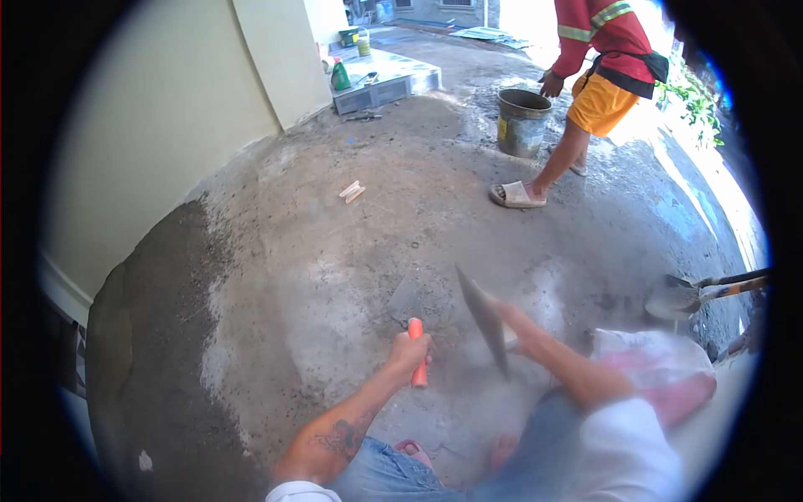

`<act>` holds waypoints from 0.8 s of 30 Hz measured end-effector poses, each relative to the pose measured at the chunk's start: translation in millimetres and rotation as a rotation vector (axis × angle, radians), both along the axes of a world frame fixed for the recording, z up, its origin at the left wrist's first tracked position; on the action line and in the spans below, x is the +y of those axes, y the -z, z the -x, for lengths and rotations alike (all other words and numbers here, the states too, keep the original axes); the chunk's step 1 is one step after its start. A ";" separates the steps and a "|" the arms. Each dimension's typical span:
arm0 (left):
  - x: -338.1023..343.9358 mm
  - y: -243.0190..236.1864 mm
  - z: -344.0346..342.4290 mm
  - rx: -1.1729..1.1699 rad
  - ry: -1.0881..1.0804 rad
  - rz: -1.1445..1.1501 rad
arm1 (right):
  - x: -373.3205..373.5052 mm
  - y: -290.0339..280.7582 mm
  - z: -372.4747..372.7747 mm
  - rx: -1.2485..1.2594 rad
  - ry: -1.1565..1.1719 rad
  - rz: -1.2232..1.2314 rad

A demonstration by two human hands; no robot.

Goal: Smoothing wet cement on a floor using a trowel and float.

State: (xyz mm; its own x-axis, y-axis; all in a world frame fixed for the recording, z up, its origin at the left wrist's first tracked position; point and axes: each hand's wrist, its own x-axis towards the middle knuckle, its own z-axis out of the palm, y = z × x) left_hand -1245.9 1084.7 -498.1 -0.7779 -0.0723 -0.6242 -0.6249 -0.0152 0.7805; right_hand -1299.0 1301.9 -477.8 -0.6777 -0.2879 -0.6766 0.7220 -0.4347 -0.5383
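My left hand (405, 355) is closed around the orange handle of a pointing trowel (417, 375), whose thin grey blade points away from me, low over the rough cement floor (326, 326). To its right, my right hand (508, 321) grips a flat grey plastering float (482, 316), tilted steeply so that it shows nearly edge-on. The float covers part of my right fingers, and that arm is a little blurred. The two tools are apart.
A person in a red jacket (615, 50) stands ahead beside a grey bucket (519, 125). Shovels (677, 297) and a white-and-pink sack (652, 360) lie at right. A small pale object (352, 192) lies on the floor. A tiled step (385, 88) adjoins the wall (167, 109).
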 end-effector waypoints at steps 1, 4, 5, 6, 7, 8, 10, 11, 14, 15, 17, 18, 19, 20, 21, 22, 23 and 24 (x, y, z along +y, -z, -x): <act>3.5 -1.0 1.1 0.012 0.026 0.001 | 0.2 -7.5 -2.3 -0.005 0.023 0.018; 7.8 4.7 2.8 0.005 0.065 0.004 | 9.0 -3.0 -4.0 0.036 0.059 0.106; 6.6 12.3 4.1 0.007 0.071 0.003 | 8.2 -17.0 -11.5 0.039 0.008 0.057; 9.4 16.2 7.3 0.011 0.097 -0.001 | 11.5 -25.3 -16.5 0.043 -0.023 0.004; 9.2 19.5 7.7 0.015 0.083 -0.020 | 15.7 -11.9 -13.5 0.076 -0.044 -0.053; 9.7 16.7 8.2 0.018 0.087 -0.040 | 13.4 0.0 -8.4 0.024 -0.096 -0.122; 0.4 18.8 5.2 -0.040 0.017 0.011 | -0.2 27.0 5.4 -0.006 -0.138 -0.144; -4.4 18.3 2.6 -0.052 0.037 0.008 | -4.9 42.8 8.9 0.021 -0.136 -0.097; 4.2 11.9 8.4 -0.067 0.079 0.000 | -3.1 69.5 20.8 0.084 -0.168 0.048; 6.9 11.0 9.8 -0.072 0.080 -0.012 | -0.1 68.8 20.8 0.084 -0.155 0.049; 10.1 8.6 10.6 -0.079 0.085 -0.015 | 4.2 61.9 19.4 0.075 -0.173 -0.004; 10.3 8.2 10.3 -0.084 0.080 -0.020 | 3.3 57.8 18.8 0.073 -0.177 -0.003; 8.9 9.3 10.6 -0.086 0.075 -0.019 | 1.6 54.5 18.0 0.076 -0.170 -0.031; 7.6 11.3 10.3 -0.077 0.078 -0.021 | 0.7 53.4 16.7 0.079 -0.164 -0.058; 6.3 12.4 9.1 -0.067 0.081 -0.022 | 0.0 54.1 15.5 0.075 -0.169 -0.057; 5.4 12.2 6.8 -0.072 0.078 -0.020 | -0.8 55.2 13.6 0.062 -0.175 -0.035; 5.5 11.3 6.1 -0.073 0.072 -0.025 | -0.4 56.4 13.1 0.052 -0.182 -0.014; 6.1 10.4 5.0 -0.076 0.067 -0.029 | 0.9 58.8 12.2 0.049 -0.185 -0.011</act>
State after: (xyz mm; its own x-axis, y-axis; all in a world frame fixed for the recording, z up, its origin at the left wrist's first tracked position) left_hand -1250.9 1090.8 -508.6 -0.7306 -0.0023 -0.6828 -0.6828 0.0065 0.7305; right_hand -1311.2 1302.7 -536.6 -0.6465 -0.4031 -0.6478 0.7616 -0.2907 -0.5791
